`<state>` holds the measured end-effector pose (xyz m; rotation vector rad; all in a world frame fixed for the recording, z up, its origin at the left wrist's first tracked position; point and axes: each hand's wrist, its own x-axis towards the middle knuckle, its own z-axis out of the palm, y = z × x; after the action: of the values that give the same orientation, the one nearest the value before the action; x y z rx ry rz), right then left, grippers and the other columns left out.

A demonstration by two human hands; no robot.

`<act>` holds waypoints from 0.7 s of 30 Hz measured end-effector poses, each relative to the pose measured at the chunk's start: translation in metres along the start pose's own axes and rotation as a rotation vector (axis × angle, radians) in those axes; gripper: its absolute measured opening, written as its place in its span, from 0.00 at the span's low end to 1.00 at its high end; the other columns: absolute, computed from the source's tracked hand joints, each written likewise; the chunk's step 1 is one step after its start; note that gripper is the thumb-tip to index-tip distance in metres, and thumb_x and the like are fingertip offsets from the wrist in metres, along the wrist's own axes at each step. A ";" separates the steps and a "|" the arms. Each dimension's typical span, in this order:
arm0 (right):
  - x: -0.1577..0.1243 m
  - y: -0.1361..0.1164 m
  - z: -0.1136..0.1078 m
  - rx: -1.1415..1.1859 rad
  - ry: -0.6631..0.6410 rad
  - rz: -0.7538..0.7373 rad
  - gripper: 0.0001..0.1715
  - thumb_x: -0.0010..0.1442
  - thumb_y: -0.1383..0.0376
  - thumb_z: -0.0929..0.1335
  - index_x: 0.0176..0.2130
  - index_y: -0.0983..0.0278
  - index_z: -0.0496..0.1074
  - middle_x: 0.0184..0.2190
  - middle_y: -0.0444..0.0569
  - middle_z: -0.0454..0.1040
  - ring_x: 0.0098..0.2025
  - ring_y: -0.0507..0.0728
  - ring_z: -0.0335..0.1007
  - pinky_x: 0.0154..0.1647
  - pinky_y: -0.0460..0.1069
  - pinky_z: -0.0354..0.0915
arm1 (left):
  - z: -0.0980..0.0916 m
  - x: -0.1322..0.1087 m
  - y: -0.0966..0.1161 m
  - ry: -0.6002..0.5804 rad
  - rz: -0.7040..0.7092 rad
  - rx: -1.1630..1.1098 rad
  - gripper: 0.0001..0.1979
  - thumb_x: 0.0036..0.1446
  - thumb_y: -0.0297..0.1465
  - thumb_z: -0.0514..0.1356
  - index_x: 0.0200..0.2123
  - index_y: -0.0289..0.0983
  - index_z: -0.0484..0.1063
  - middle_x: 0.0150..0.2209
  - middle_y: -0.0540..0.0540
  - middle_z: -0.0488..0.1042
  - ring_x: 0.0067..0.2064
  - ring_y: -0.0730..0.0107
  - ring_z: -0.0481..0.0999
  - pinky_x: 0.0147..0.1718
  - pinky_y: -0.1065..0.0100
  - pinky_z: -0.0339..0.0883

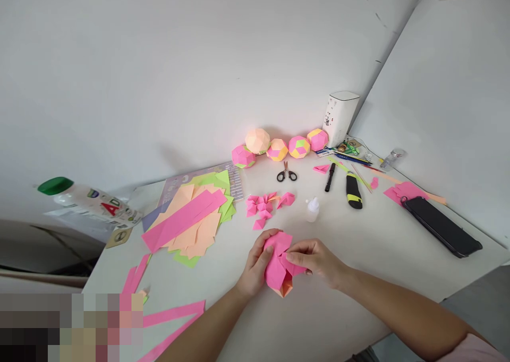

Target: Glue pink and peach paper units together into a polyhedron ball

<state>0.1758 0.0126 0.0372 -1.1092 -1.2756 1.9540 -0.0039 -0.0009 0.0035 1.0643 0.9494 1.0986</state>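
Note:
My left hand (257, 264) grips the left side of a partly assembled paper ball (275, 269), mostly pink with an orange piece at its lower edge. At the ball's right side, my right hand (314, 261) pinches a pink folded paper piece (292, 268) between thumb and fingers. Whether that piece is joined to the ball I cannot tell. Just beyond my hands lie several small folded pink paper pieces (261, 207) in a loose group. A small white glue bottle (313, 209) stands to their right. Black-handled scissors (287, 173) lie farther back.
Several finished paper balls (278, 149) line the wall beside a white container (340, 118). Paper strips (191, 218) are piled on the left, near a white bottle with a green cap (93, 203). A cutter (353, 191), a black pen (330, 177) and a black case (442, 226) lie right.

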 end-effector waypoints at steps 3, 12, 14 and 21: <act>0.000 0.000 -0.001 -0.004 0.022 -0.003 0.18 0.50 0.52 0.72 0.27 0.66 0.75 0.20 0.40 0.59 0.23 0.48 0.49 0.21 0.46 0.47 | 0.000 0.000 -0.001 0.021 -0.017 0.006 0.20 0.58 0.43 0.55 0.50 0.41 0.67 0.53 0.42 0.67 0.52 0.58 0.67 0.49 0.61 0.64; -0.001 -0.003 0.001 -0.002 0.052 -0.001 0.18 0.49 0.53 0.72 0.30 0.65 0.77 0.21 0.43 0.63 0.24 0.49 0.52 0.22 0.46 0.48 | -0.001 0.000 -0.003 0.019 0.000 0.014 0.19 0.59 0.42 0.54 0.51 0.42 0.66 0.52 0.43 0.67 0.50 0.59 0.68 0.48 0.61 0.65; 0.000 -0.002 0.001 -0.008 0.056 -0.009 0.18 0.50 0.53 0.72 0.30 0.65 0.78 0.20 0.43 0.62 0.23 0.49 0.52 0.22 0.46 0.48 | -0.001 0.000 -0.003 0.023 -0.004 0.017 0.19 0.59 0.42 0.54 0.51 0.42 0.66 0.52 0.43 0.67 0.50 0.59 0.68 0.48 0.62 0.65; 0.000 0.000 0.001 -0.011 0.023 0.021 0.17 0.51 0.53 0.72 0.31 0.66 0.77 0.21 0.42 0.62 0.23 0.48 0.51 0.22 0.46 0.48 | -0.001 0.000 -0.002 -0.015 0.008 0.033 0.18 0.60 0.41 0.52 0.51 0.42 0.66 0.54 0.43 0.65 0.52 0.59 0.66 0.49 0.62 0.64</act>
<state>0.1754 0.0122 0.0372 -1.1522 -1.2692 1.9463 -0.0045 -0.0008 0.0016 1.1025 0.9558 1.0832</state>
